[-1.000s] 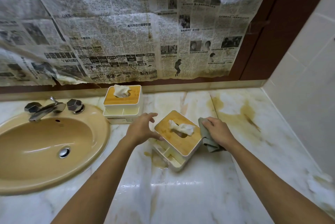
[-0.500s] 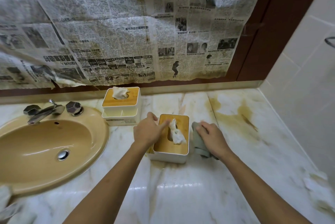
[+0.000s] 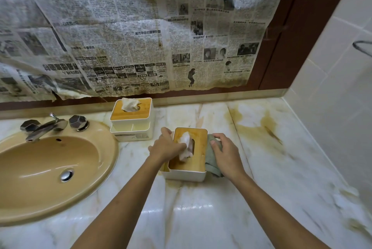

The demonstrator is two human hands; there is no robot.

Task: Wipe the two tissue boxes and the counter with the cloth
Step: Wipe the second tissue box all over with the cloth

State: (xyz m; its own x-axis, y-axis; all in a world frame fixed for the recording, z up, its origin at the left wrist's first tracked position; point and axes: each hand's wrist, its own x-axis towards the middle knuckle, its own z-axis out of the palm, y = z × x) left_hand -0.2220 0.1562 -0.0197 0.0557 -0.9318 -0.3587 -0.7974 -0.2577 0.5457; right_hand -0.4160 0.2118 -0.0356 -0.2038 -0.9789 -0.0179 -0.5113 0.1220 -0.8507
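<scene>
**Box squared up, cloth on its right flank**

Nearest the camera lies a bare, glossy stretch of the marble counter [image 3: 201,218], which shows no sign of the cloth's attention. Both forearms reach across it to the near tissue box [image 3: 199,160].

A second ago this box sat turned on a diagonal. It now sits flat and square, long axis pointing away, a tissue [image 3: 186,147] trailing from its wooden lid. The left hand [image 3: 166,147] has closed in on it: the fingers curl over the left edge and the thumb lies on the lid, bracing the box. The right hand [image 3: 226,155] has its fingers curled on the grey-green cloth [image 3: 211,165] and presses it against the box's right side. How the cloth is folded under the palm cannot be told.

With the box steadied and turned, this looks like the wiping of its side wall, so the first box is probably partly done.

Further back, the far tissue box [image 3: 130,126] stands just beside the sink [image 3: 108,148], untouched by either hand. Brown stains [image 3: 259,128] spread over the counter to the right, well apart from the cloth. Newspaper [image 3: 141,37] covers the wall behind.
</scene>
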